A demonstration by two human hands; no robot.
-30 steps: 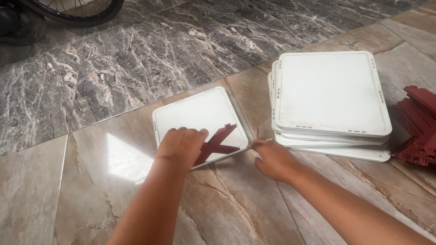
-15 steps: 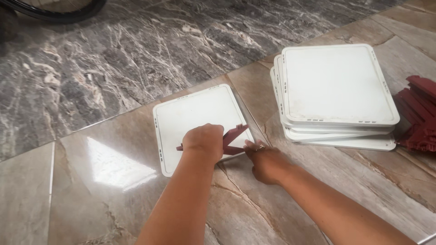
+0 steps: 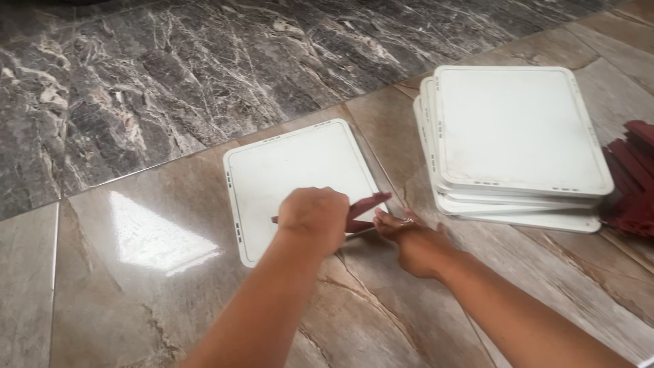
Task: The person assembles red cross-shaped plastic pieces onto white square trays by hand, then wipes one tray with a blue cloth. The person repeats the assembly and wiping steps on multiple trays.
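Left hand [image 3: 315, 217] grips a red strip [image 3: 368, 202] over the near-right corner of 1 white panel [image 3: 293, 170] on the floor; strip runs left-right; right hand [image 3: 409, 235], just right, pinches its end.

Glossy brown stone floor [image 3: 136, 300] here, darker grey marble beyond. One white panel [image 3: 293, 170] lies flat on it, a stack of white panels [image 3: 518, 136] just right, dark red pieces [image 3: 633, 191] at the edge.
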